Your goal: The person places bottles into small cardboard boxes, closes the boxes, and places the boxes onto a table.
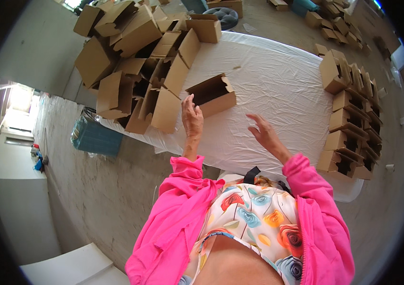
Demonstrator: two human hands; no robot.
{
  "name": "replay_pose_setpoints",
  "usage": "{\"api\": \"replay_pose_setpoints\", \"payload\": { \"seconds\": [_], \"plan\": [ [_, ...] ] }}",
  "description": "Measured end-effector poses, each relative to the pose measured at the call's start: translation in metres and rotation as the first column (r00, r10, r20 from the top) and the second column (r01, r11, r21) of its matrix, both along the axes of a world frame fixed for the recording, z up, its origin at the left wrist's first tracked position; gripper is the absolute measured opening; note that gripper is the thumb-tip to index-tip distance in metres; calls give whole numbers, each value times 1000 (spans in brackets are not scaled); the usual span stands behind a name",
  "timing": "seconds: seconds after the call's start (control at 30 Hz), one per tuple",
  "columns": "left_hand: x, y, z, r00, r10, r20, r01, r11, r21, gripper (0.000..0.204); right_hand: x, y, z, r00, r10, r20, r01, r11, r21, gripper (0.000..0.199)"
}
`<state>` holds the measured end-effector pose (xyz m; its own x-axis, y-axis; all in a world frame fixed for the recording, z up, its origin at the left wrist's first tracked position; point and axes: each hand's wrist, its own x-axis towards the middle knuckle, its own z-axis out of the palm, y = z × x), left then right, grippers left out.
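Observation:
An open-topped brown cardboard box [219, 103] lies in front of me on a table covered with a wrinkled white sheet [278, 76]. At the near left end of that box is my left hand [192, 118], its fingers stretched upward; whether it touches the cardboard I cannot tell. My right hand [264, 134] hovers over the sheet to the right of the box, apart from it, with fingers spread and nothing in them. Both forearms come out of pink sleeves.
A high pile of open cardboard boxes [166, 102] fills the table's left side. Along the right edge stand rows of similar boxes [344, 128]. A blue-wrapped bin [96, 135] sits on the floor at left. Beyond the table are a round grey cushion [223, 18] and more boxes [340, 28].

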<state>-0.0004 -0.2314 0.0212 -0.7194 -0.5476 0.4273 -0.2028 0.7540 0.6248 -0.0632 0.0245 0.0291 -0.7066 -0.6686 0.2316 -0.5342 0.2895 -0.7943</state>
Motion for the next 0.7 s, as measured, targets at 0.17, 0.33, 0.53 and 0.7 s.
{"api": "replay_pose_setpoints", "payload": {
  "seconds": [0.17, 0.33, 0.53, 0.7],
  "plan": [
    [30, -108, -16, 964, 204, -170, -202, 979, 30, 31, -28, -103, -5, 897, 88, -433, -72, 996, 53, 51],
    [50, -213, -38, 977, 12, 212, -55, 979, 197, 28, -52, -126, -35, 793, 109, -600, 129, 932, 340, 24],
    [41, -279, -87, 718, -232, 656, 152, 972, 176, 28, -42, -93, -24, 759, 88, -645, 147, 942, 302, 4],
    [36, -262, -137, 716, -265, 646, -17, 918, 395, 44, -6, -26, -1, 830, 11, -557, 276, 861, 427, 5]
  ]
}}
